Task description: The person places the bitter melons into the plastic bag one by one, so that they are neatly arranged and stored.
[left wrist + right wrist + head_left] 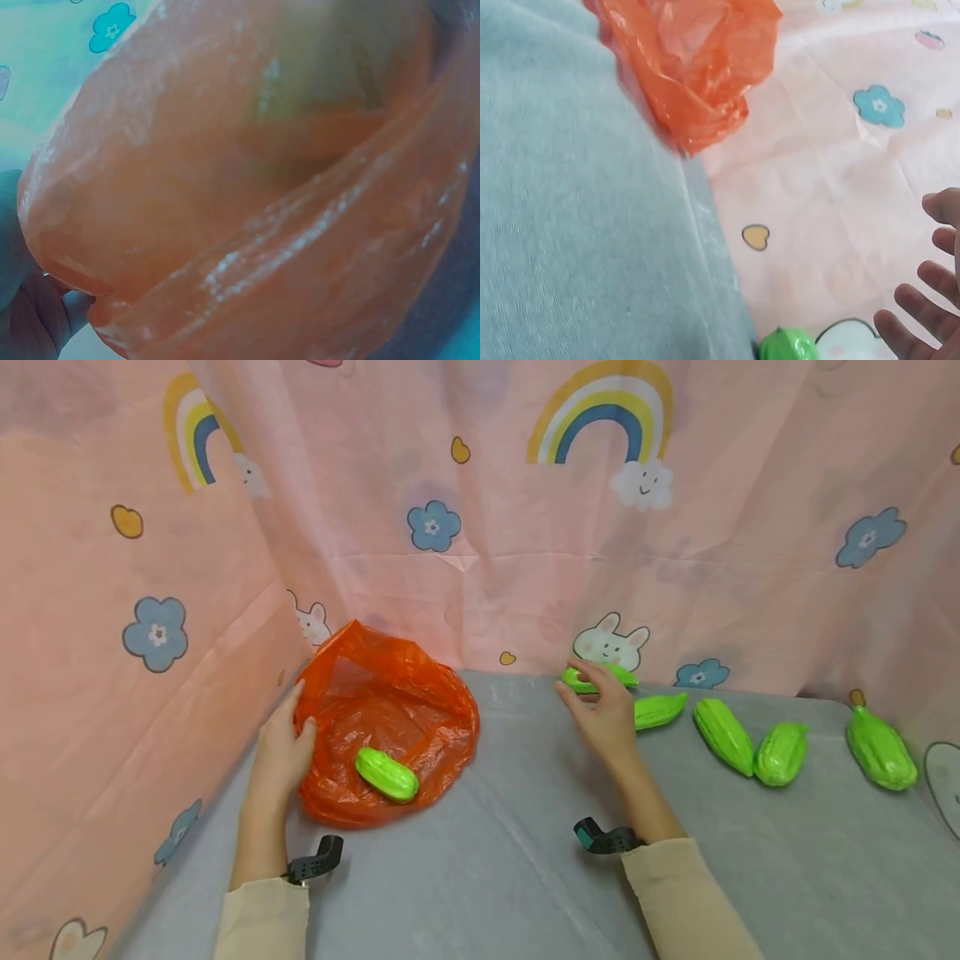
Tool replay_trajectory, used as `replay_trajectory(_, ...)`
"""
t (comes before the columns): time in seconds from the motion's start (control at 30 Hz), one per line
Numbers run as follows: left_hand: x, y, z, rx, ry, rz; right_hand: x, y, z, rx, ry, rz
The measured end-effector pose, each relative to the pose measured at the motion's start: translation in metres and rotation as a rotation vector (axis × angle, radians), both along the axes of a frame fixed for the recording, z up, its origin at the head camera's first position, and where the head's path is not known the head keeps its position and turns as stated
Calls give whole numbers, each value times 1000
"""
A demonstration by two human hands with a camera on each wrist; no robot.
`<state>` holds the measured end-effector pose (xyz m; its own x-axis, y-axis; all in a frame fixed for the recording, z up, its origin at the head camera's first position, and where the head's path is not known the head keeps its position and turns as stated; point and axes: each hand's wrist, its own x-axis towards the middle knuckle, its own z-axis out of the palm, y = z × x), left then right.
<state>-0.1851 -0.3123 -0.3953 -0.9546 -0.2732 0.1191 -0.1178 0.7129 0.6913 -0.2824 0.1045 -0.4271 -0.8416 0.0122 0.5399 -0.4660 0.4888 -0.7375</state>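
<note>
An orange plastic bag (442, 710) stands with its mouth wide at the left, one shiny green ridged gourd-like piece (386, 774) inside it. My left hand (283, 747) pinches the bag's left rim between thumb and fingers, which the left wrist view also shows at the bag's edge (97, 296). Over on the right, my right hand (609, 714) is held above the table with its fingers spread and holds nothing. It overlaps a green gourd-like piece (622, 675) at the back edge; the right wrist view shows its fingers apart from that piece (789, 345).
Several more green gourd-like pieces, such as a slim one (723, 737), a short one (782, 754) and a stalked one (881, 750), lie along the back right of the grey tabletop (480, 868). A pink patterned curtain (510, 535) hangs behind and at both sides.
</note>
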Motion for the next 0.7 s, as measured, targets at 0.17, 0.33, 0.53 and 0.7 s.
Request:
replay_trajectory(0.17, -2, 0, 1, -10, 6, -7, -3, 19, -4, -46, 17, -123)
replay_trajectory(0.33, -4, 1, -1, -7, 12, -16, -8, 35, -8, -96, 18, -244)
replay_trajectory(0.53, -1, 0, -2, 0, -7, -5, -11, 47, -12, -132, 28, -291)
replay_trajectory(0.7, 0, -2, -2, -10, -1, -1, -12, 55, -18, -161, 23, -311)
